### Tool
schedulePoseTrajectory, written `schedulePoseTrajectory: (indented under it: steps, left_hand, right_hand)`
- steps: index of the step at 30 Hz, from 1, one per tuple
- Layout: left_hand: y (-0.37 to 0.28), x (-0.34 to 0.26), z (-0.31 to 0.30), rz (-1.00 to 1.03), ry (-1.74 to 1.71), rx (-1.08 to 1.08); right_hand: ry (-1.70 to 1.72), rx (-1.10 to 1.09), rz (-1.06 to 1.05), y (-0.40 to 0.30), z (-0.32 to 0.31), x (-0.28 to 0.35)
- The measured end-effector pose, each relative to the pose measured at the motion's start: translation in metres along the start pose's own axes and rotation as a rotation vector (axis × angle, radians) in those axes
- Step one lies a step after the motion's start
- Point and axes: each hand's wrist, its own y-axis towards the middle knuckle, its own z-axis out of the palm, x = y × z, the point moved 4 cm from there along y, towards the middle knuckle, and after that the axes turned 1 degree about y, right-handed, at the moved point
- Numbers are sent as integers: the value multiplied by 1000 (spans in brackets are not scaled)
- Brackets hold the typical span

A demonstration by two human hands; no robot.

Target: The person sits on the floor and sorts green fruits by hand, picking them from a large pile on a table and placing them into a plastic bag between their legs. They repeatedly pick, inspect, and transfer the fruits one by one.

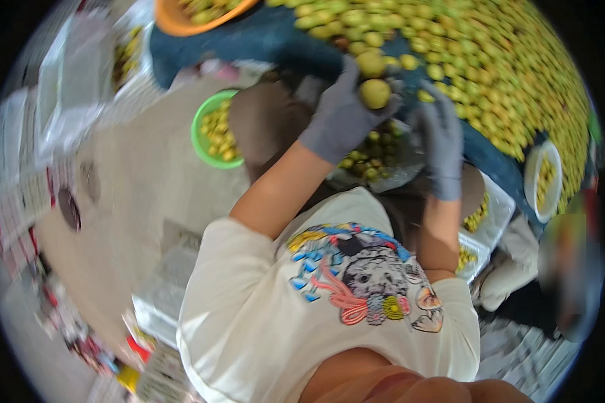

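My left hand (345,113), in a grey glove, is curled around a round yellow-green fruit (375,94). A second fruit (370,64) sits just beyond it at the fingers; whether it is also held is unclear. My right hand (437,136), gloved too and blurred by motion, has its fingers stretched toward the heap. One small fruit (425,96) shows at its fingertips, and I cannot make out a grip on it. Ahead of both hands spreads a large heap of similar fruit (484,65) on a dark blue padded-looking surface (232,43). Below the hands, darker fruit (370,156) lies in a plastic-lined container (398,179).
A green basin (197,133) of fruit stands on the floor at left. An orange basin (181,29) is at the top, and a white bowl (529,176) at right. White foam boxes (501,201) hold fruit beside my right arm. Another person's shoe (499,287) is close by.
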Motion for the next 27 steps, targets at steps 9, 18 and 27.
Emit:
schedulePoseTrajectory:
  steps: [9,18,27]
  left_hand:
    - [-98,-194,-53,446,-29,-104]
    - [-221,-197,-332,348,-82,-976]
    - [-253,-221,-351,385,336,-1220]
  right_hand:
    - [265,-35,88,9,-42,-36]
    - [220,42,127,23,-58,-88]
    - [2,-43,268,5,-38,-85]
